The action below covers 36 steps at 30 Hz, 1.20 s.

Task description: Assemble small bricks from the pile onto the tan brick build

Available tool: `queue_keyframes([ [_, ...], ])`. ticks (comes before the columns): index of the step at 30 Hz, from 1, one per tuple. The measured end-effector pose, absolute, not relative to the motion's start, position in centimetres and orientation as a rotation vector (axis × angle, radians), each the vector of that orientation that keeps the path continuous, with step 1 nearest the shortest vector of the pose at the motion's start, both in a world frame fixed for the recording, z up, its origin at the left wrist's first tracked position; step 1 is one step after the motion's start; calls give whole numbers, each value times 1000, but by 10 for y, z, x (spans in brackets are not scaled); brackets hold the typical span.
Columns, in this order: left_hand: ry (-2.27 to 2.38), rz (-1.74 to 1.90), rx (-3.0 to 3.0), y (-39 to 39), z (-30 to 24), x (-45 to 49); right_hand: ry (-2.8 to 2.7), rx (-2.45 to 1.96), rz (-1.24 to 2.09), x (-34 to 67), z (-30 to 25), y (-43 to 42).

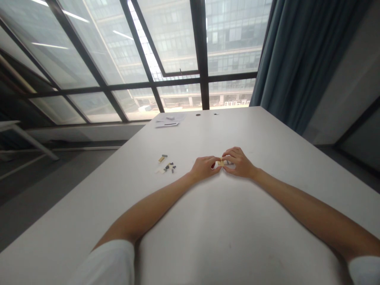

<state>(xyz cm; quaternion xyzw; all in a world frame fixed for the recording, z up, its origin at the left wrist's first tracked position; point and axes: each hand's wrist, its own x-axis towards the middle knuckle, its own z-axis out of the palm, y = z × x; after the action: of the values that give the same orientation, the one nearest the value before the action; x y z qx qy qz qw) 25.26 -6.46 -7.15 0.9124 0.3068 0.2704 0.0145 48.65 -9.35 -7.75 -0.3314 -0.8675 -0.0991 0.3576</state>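
Note:
Both hands meet over the white table around a small tan and grey assembly of what look like toy building bricks (220,162). My left hand (204,168) has its thumb and fingertips closed on the assembly's left end. From the other side my right hand (239,163) grips it between thumb and fingers, hiding part of the grey right end. To the left of my left hand lies a loose group of small tan, white and dark grey pieces (168,167). A tan piece (161,159) and a grey one rest just behind that group.
The white table (225,233) stretches to the windows. Papers (168,120) with a dark pen-like object lie at its far left corner. Two small dark round items (198,114) sit near the far edge. A blue curtain (285,63) hangs on the right.

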Motion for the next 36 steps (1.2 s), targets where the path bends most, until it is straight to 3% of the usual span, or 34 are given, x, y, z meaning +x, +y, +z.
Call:
queue_keyframes([
  [36, 809, 1020, 2853, -59, -78, 251, -2212, -761, -278, 485, -78, -92],
])
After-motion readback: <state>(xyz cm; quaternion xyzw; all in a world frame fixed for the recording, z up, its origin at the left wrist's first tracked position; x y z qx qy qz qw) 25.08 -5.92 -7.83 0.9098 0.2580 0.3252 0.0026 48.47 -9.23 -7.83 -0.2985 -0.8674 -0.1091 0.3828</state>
